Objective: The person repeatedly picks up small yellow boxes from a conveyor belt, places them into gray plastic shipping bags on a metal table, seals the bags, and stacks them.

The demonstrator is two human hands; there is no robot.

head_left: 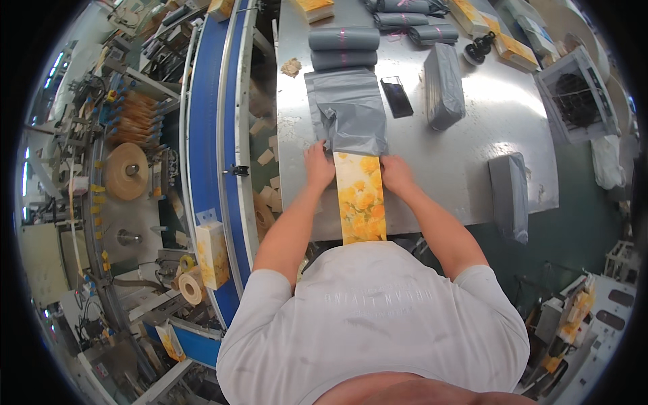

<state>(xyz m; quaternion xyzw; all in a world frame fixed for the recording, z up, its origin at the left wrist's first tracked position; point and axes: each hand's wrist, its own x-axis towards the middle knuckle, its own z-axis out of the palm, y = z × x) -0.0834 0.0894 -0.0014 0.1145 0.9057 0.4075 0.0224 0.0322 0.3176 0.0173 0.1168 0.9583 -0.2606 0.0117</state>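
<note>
Our left hand (318, 165) and right hand (397, 174) each have a grip pressed on the far corners of the long yellow flower-printed carton (360, 197), fingers curled at the rim where the crumpled grey plastic mailing bag (347, 111) meets it; whether the fingers pinch the bag's lip or only press the carton we cannot tell. The carton lies lengthwise on the shiny steel table (466, 155), its near end over the table's edge against our white shirt, its far end just inside the bag's mouth. To do this well, we judge that both hands should hold the mouth wide and level so the corners do not snag the film, and that the carton should run straight along its own axis. The bag is bunched near the opening, so smoothing it flat would help. A black phone (397, 96) lies just beside the bag on the right, with wrapped grey parcels (443, 86) beyond it, and rolled grey bags (343, 38) sit behind. A blue conveyor (206, 135) runs along our left.
</note>
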